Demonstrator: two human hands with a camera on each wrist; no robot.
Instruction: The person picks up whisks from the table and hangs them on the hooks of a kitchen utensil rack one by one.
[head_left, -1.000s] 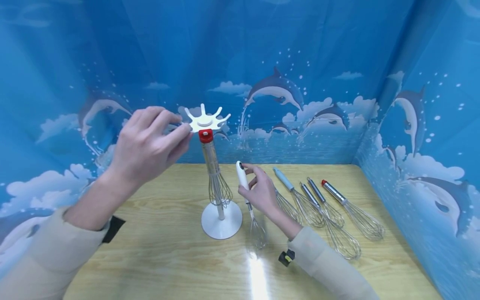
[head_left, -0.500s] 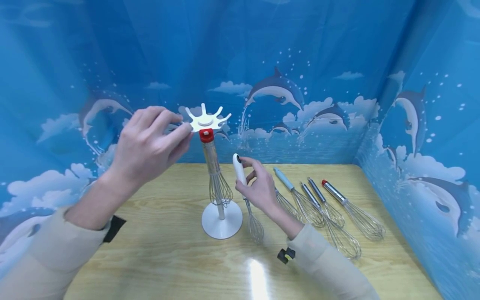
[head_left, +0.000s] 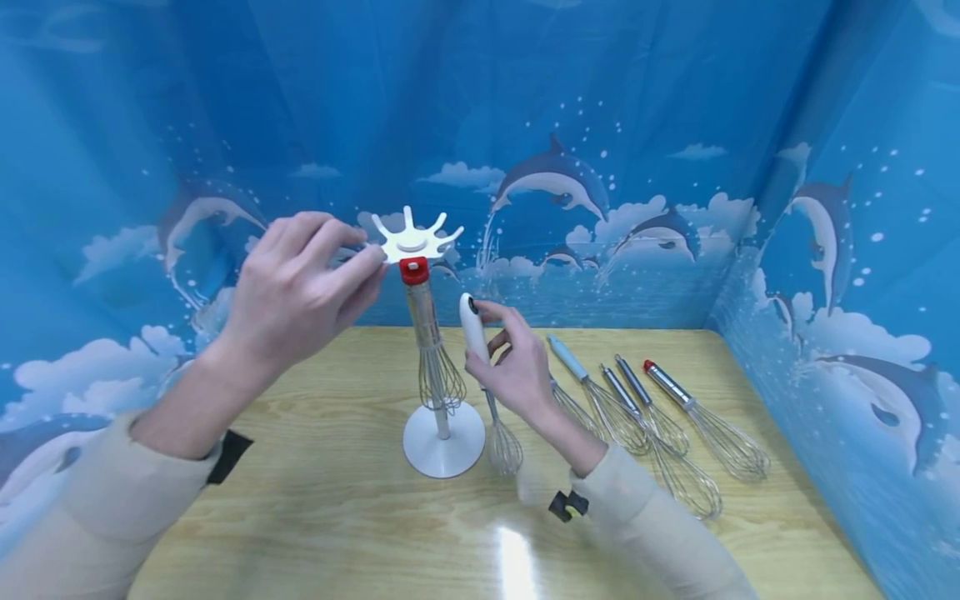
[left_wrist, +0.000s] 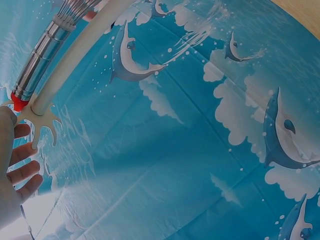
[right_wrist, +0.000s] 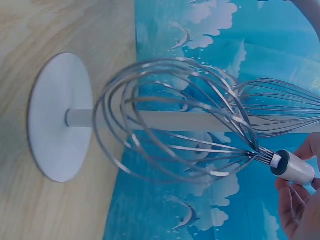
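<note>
A white whisk stand [head_left: 412,242] has a round base [head_left: 444,462] and a top ring of hook-like prongs. My left hand [head_left: 292,283] pinches one prong at the left of that top between thumb and forefinger, the other fingers loose in the left wrist view. From a prong at the front hangs a whisk with a red end and metal handle [head_left: 423,315]. My right hand [head_left: 517,358] holds a white-handled whisk [head_left: 474,332] by its handle, wires downward, right of the post and apart from the prongs. Its wire loops [right_wrist: 175,120] cross in front of the post in the right wrist view.
Several whisks lie on the wooden table [head_left: 322,517] to the right, among them a light-blue-handled whisk [head_left: 570,360] and a red-ended whisk [head_left: 678,392]. A dolphin-printed blue curtain [head_left: 480,108] closes off the back and sides.
My right hand has lifted the white-handled whisk and carried it left, closer to the stand. My left hand has stayed at the stand's top.
</note>
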